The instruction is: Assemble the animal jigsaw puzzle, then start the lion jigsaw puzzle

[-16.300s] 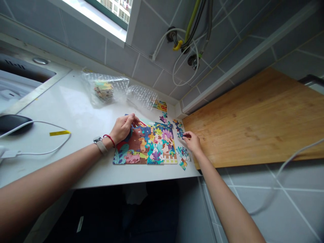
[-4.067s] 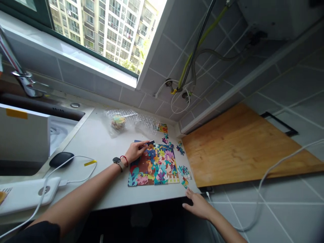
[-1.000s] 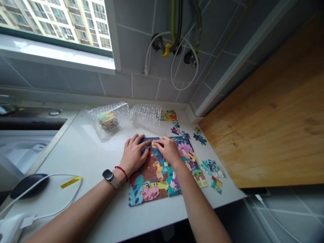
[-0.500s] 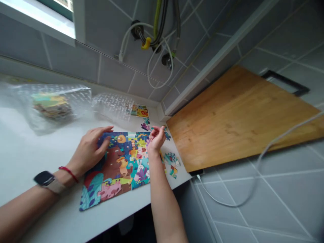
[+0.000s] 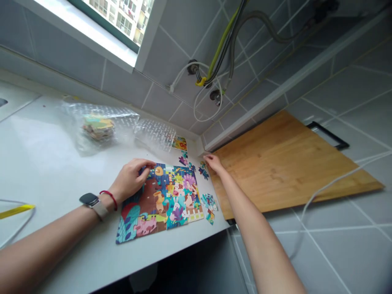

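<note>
A partly assembled jigsaw puzzle [image 5: 159, 200] with colourful cartoon animals lies on the white counter. At its upper left corner rests my left hand [image 5: 130, 179], palm down, thumb apart from the stretched fingers, holding nothing visible. My right hand [image 5: 214, 163] is beyond the puzzle's right side, by the wooden board, its fingers drawn together; whether a piece is in them is hidden. Just below that hand lie loose puzzle pieces [image 5: 203, 171]. More pieces [image 5: 209, 202] lie along the puzzle's right edge, and a few purple and teal pieces [image 5: 183, 159] sit above it.
A clear plastic bag [image 5: 122, 118] holding a stack of puzzle pieces [image 5: 98, 127] lies behind my left hand. A small picture card [image 5: 180, 143] is partly under another plastic bag [image 5: 157, 134]. The wooden board [image 5: 275, 171] leans at the right, with a white cable [image 5: 324, 188] across it.
My right hand has moved right, off the puzzle to the loose pieces by the board, uncovering the puzzle's right part. My left hand stays at the puzzle's upper left. The view has shifted.
</note>
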`<control>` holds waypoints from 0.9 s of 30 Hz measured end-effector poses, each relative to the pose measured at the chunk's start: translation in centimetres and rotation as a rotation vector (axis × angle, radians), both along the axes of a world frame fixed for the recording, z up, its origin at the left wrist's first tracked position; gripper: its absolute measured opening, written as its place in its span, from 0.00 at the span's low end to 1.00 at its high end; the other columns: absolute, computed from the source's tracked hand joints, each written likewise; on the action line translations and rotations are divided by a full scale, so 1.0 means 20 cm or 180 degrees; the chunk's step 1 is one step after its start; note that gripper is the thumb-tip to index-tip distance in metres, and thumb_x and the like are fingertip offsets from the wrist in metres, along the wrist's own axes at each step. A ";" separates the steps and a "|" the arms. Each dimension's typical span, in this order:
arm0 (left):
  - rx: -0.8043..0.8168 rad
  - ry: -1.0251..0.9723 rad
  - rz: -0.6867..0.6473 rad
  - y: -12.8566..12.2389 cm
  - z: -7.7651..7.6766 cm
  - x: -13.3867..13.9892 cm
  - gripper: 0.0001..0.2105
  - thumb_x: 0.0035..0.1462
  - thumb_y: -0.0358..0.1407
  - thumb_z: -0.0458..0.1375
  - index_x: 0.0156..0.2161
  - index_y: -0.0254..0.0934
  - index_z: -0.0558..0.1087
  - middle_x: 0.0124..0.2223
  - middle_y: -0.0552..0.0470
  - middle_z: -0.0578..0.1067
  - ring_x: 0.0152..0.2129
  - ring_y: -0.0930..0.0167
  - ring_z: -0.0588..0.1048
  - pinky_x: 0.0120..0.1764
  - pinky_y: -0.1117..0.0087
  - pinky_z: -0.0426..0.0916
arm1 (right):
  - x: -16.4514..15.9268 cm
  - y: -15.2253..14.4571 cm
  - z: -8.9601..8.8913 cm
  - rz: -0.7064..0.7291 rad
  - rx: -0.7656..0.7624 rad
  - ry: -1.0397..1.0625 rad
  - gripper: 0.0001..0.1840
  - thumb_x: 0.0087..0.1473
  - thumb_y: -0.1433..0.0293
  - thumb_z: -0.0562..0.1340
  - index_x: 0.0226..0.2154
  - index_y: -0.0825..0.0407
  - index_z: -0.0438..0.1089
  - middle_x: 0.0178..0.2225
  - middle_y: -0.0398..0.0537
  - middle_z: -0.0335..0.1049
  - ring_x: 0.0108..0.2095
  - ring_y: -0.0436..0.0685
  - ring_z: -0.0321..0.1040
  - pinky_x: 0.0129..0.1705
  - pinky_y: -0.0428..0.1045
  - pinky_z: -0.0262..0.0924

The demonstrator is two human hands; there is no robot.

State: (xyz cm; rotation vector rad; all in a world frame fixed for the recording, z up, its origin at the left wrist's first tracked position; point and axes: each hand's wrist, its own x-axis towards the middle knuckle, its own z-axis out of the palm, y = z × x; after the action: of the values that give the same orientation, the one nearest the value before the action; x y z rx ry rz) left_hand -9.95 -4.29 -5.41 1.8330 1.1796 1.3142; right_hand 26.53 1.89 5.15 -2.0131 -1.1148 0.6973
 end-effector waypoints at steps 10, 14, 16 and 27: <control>-0.0041 -0.0003 -0.0083 0.00 0.00 0.00 0.15 0.61 0.39 0.51 0.40 0.39 0.81 0.41 0.48 0.84 0.41 0.61 0.80 0.49 0.58 0.75 | 0.14 0.14 -0.17 0.0163 -0.1542 -0.1119 0.18 0.47 0.62 0.78 0.36 0.56 0.77 0.25 0.48 0.75 0.22 0.53 0.70 0.24 0.49 0.69; 0.0064 -0.0041 -0.0009 0.00 0.01 0.00 0.14 0.62 0.37 0.51 0.39 0.38 0.80 0.41 0.47 0.83 0.41 0.61 0.79 0.49 0.58 0.73 | 0.15 0.20 -0.20 0.0160 -0.1614 -0.1325 0.16 0.65 0.61 0.66 0.49 0.55 0.72 0.44 0.50 0.76 0.38 0.55 0.76 0.40 0.53 0.75; 0.0089 -0.0043 -0.0018 0.00 0.01 0.00 0.14 0.62 0.37 0.50 0.39 0.38 0.80 0.41 0.46 0.83 0.41 0.61 0.79 0.49 0.57 0.73 | 0.15 0.22 -0.22 0.0200 -0.1643 -0.1397 0.17 0.67 0.62 0.65 0.53 0.54 0.71 0.50 0.51 0.73 0.45 0.57 0.75 0.46 0.56 0.74; 0.0094 -0.0033 -0.0049 0.00 0.02 0.00 0.14 0.63 0.36 0.50 0.39 0.39 0.79 0.42 0.47 0.82 0.42 0.62 0.78 0.49 0.59 0.72 | 0.21 0.21 -0.19 0.0391 -0.1162 -0.1778 0.13 0.60 0.63 0.71 0.40 0.56 0.75 0.39 0.49 0.77 0.39 0.56 0.75 0.42 0.53 0.72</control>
State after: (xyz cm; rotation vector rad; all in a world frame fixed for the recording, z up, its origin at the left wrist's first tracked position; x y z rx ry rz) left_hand -10.02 -4.33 -4.97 1.8503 1.1444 1.3378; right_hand 30.66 6.11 1.27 -2.5623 -1.5247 0.4233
